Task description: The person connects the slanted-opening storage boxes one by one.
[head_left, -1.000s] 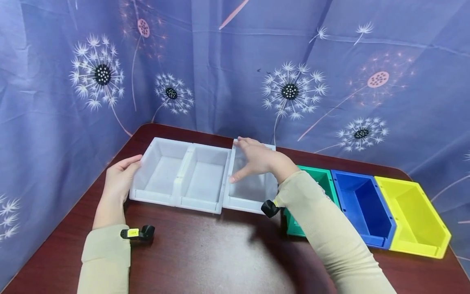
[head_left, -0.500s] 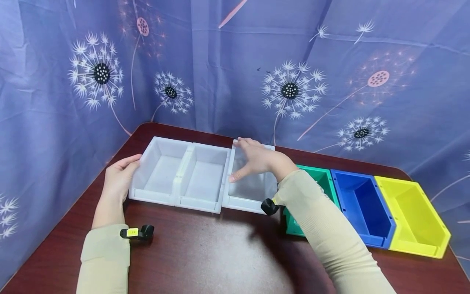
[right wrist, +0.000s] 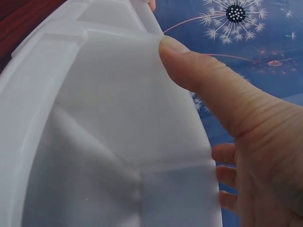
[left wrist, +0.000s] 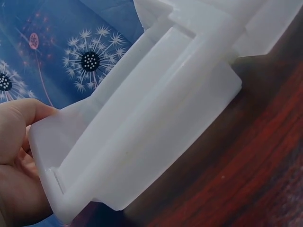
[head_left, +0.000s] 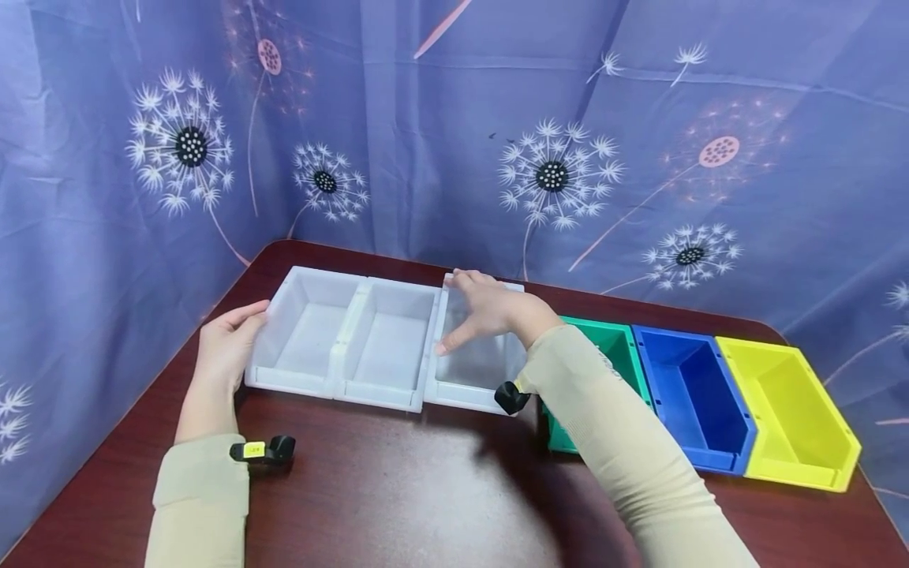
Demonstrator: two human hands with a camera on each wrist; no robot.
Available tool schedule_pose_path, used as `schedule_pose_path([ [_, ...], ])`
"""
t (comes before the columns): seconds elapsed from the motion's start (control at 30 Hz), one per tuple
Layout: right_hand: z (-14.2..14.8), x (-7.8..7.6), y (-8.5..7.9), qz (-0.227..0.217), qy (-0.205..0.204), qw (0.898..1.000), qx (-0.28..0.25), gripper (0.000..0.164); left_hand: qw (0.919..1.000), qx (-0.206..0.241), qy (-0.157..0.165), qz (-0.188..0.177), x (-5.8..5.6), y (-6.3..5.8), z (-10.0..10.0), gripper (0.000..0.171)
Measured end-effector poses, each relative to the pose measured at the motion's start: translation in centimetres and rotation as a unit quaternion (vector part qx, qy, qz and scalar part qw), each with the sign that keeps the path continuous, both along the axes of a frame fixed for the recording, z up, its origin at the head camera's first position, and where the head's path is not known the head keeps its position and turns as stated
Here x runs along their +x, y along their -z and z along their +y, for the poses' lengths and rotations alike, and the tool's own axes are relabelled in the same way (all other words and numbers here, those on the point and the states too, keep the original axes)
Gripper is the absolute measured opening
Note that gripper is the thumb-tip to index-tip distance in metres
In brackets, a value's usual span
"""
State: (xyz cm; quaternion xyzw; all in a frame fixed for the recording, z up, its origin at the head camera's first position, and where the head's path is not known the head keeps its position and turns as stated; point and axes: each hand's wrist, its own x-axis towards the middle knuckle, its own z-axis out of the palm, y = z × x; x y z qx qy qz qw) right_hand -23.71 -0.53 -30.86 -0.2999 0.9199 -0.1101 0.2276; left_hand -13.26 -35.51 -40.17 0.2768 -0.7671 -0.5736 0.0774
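Three white plastic bins stand side by side on the table: the left bin (head_left: 307,335), the middle bin (head_left: 387,347) and the right bin (head_left: 472,363). My left hand (head_left: 226,347) touches the outer side wall of the left bin, fingers lying along it. Across the right bin spreads my right hand (head_left: 490,308). Its thumb (right wrist: 175,52) touches the rim on the side toward the middle bin, and its other fingers reach to the back rim. No contents show in the white bins, though the right hand covers part of one.
To the right stand a green bin (head_left: 614,347), a blue bin (head_left: 692,386) and a yellow bin (head_left: 795,418), the green one partly behind the right sleeve (head_left: 618,442). A dandelion-print curtain (head_left: 440,158) hangs behind the dark red table (head_left: 383,489).
The head view shifts slightly, so the whole scene sits a little further left. Both hands stay at the white bins, with no clear movement relative to them.
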Motion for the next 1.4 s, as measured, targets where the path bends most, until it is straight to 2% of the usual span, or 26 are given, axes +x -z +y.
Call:
schedule_pose_path([
  [0.13,-0.6,-0.4,0.8,0.001,-0.001,1.0,0.01,0.119,0.9999,-0.008,-0.006,-0.005,-0.3,0.1,-0.5,0.044],
  [0.47,-1.2,-1.0,2.4,0.017,-0.008,1.0,-0.001,0.119,0.9987,-0.041,0.017,-0.025,-1.1,0.8,-1.0,0.049],
  [0.73,-2.0,-0.3,1.3,0.029,-0.003,0.997,0.065,0.126,0.9972,-0.066,0.034,-0.012,-1.0,0.4,-1.0,0.053],
  [0.93,-2.2,0.1,0.4,0.013,0.005,0.996,0.086,0.127,0.9969,-0.069,0.034,-0.013,-0.9,-0.5,-0.7,0.051],
  [1.17,-2.5,0.2,-0.4,0.023,0.01,0.994,0.109,0.129,0.9957,-0.084,0.038,-0.007,-1.1,-1.4,-0.6,0.049],
  [1.27,-2.6,0.3,-0.3,0.031,0.014,0.993,0.114,0.128,0.9948,-0.095,0.036,0.003,-1.2,-1.6,-0.5,0.047],
  [1.4,-2.7,0.9,0.8,0.022,0.014,0.991,0.129,0.131,0.9929,-0.111,0.042,-0.002,-0.9,-1.5,-0.2,0.047],
])
